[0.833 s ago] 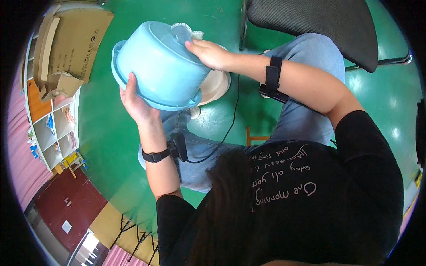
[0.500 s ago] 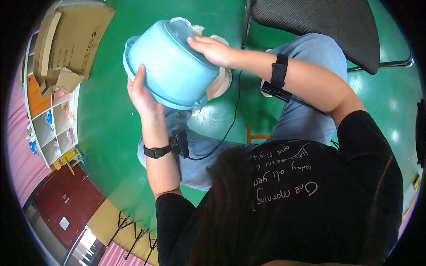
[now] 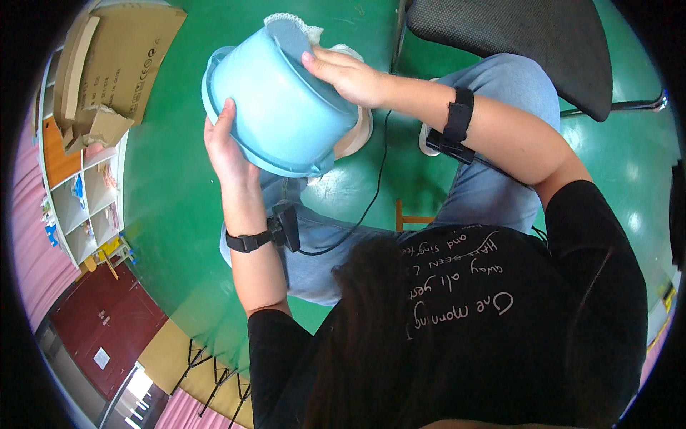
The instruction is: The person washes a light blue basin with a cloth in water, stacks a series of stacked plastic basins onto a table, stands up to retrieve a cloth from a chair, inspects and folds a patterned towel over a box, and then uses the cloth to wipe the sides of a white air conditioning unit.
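Note:
A light blue plastic bucket is held up in front of me, tilted on its side with the rim toward the lower left. My left hand grips it near the rim, thumb on the outer wall and the other fingers hidden behind. At the base, my right hand presses against a grey-blue cloth with a white lace edge. Part of that cloth sticks out past the bucket's upper edge; the rest is hidden by my hand and the bucket. The bucket's inside does not show.
A black mesh chair stands at the upper right. A large cardboard box and a white shelf are on the left. A black cable runs near my left wrist strap, above the green floor.
My right hand and the lace-edged cloth have shifted slightly, the cloth now sticking out farther past the bucket's top. The bucket has moved a little to the right in my left hand.

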A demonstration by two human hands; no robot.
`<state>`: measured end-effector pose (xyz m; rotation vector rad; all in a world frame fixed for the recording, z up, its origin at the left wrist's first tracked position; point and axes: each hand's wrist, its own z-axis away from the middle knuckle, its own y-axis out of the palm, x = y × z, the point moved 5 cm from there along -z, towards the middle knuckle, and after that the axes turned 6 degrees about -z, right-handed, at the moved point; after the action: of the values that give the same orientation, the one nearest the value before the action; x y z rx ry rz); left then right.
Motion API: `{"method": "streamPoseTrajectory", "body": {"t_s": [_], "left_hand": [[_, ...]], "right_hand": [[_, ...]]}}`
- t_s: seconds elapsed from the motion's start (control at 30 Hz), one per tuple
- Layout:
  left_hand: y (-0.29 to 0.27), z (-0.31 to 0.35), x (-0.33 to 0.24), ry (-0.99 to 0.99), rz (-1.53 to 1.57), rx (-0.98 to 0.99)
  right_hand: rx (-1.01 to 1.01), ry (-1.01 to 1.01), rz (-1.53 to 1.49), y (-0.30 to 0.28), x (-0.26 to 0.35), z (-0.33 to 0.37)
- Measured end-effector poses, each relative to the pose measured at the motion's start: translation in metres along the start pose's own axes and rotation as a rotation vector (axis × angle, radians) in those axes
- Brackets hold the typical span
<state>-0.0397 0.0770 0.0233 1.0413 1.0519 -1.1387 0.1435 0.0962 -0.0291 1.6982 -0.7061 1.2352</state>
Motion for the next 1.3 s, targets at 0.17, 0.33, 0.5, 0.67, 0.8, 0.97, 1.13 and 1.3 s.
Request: {"method": "streamPoseTrajectory", "body": {"t_s": [0.17,0.33,0.5,0.67,0.8,0.97,1.13,1.3], "left_hand": [[0.012,0.01,-0.002,0.042,0.006,0.008],[0.005,0.011,-0.016,0.095,-0.031,0.033],[-0.013,0.01,-0.025,0.163,-0.025,-0.041],[-0.023,0.011,-0.035,0.246,0.057,-0.096],[-0.026,0.007,-0.035,0.274,0.081,-0.111],[-0.018,0.003,-0.028,0.371,-0.053,-0.193],[0.0,0.003,-0.007,0.398,-0.227,-0.233],[0.002,-0.008,0.003,0.331,-0.317,-0.175]], "right_hand": [[-0.106,0.123,0.01,-0.011,-0.005,-0.007],[-0.206,0.267,0.042,-0.029,-0.025,-0.016],[-0.231,0.345,0.043,-0.027,-0.028,-0.01],[-0.171,0.446,-0.107,-0.006,-0.032,0.003],[-0.173,0.499,-0.183,0.005,-0.037,0.011],[-0.031,0.551,-0.285,0.019,-0.039,0.015],[-0.275,0.587,-0.462,0.017,-0.024,0.019],[-0.204,0.472,-0.692,0.006,0.005,0.005]]}}
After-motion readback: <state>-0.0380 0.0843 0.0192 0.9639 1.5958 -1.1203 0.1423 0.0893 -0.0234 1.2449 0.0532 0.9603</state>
